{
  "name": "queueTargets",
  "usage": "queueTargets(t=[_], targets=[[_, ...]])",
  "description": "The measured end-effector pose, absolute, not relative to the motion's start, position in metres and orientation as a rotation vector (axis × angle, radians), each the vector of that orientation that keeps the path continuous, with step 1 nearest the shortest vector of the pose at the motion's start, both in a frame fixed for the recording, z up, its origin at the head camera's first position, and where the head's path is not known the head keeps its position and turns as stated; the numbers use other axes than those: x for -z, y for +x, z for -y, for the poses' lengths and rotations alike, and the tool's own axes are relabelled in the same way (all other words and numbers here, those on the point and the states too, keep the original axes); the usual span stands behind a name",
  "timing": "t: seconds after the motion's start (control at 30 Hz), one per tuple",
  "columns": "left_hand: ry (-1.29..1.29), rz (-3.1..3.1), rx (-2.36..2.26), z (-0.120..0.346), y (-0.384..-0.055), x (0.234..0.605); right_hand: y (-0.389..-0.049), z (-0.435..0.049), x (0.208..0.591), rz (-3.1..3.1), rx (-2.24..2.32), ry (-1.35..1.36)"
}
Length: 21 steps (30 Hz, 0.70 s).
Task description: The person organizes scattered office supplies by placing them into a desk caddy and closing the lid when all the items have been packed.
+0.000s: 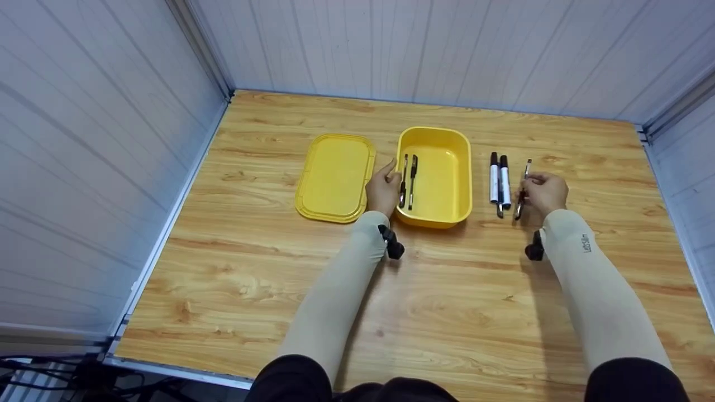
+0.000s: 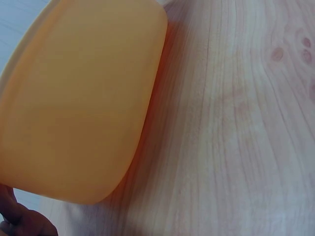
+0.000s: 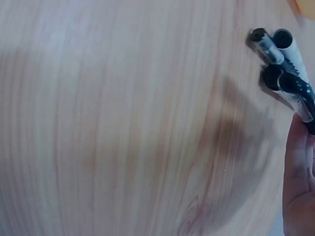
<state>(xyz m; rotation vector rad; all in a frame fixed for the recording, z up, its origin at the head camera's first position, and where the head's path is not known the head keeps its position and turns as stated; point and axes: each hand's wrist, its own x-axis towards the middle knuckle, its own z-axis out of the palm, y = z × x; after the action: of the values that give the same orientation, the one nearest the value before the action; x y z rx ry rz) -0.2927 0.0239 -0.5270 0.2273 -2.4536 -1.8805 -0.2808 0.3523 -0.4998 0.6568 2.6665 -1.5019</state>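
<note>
A yellow plastic box (image 1: 441, 212) stands on the table, with two black pens (image 1: 413, 181) lying inside along its left wall. My left hand (image 1: 383, 192) grips the box's left rim; in the left wrist view the box wall (image 2: 83, 108) fills much of the picture, with fingers (image 2: 27, 221) at its rim. To the right, my right hand (image 1: 546, 192) pinches a clear pen with a black cap (image 1: 521, 202) between thumb and fingers. Beside it lie two white markers with black caps (image 1: 494, 178) and another pen (image 1: 500, 210) between them, seen also in the right wrist view.
A flat yellow lid (image 1: 336, 176) lies left of the box, close to my left hand. The wood-grain table (image 1: 234, 290) has pale panel walls (image 1: 346, 50) at the back and sides. Dark cables (image 1: 50, 374) hang beyond its front left corner.
</note>
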Motion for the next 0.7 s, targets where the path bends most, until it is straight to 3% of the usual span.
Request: queueTargets(t=[0.7], targets=[[0.277,2.448,1.906,-0.0249,-0.2948,0.5269,-0.2830,-0.3425,0.4921,-2.364,1.865,0.634]])
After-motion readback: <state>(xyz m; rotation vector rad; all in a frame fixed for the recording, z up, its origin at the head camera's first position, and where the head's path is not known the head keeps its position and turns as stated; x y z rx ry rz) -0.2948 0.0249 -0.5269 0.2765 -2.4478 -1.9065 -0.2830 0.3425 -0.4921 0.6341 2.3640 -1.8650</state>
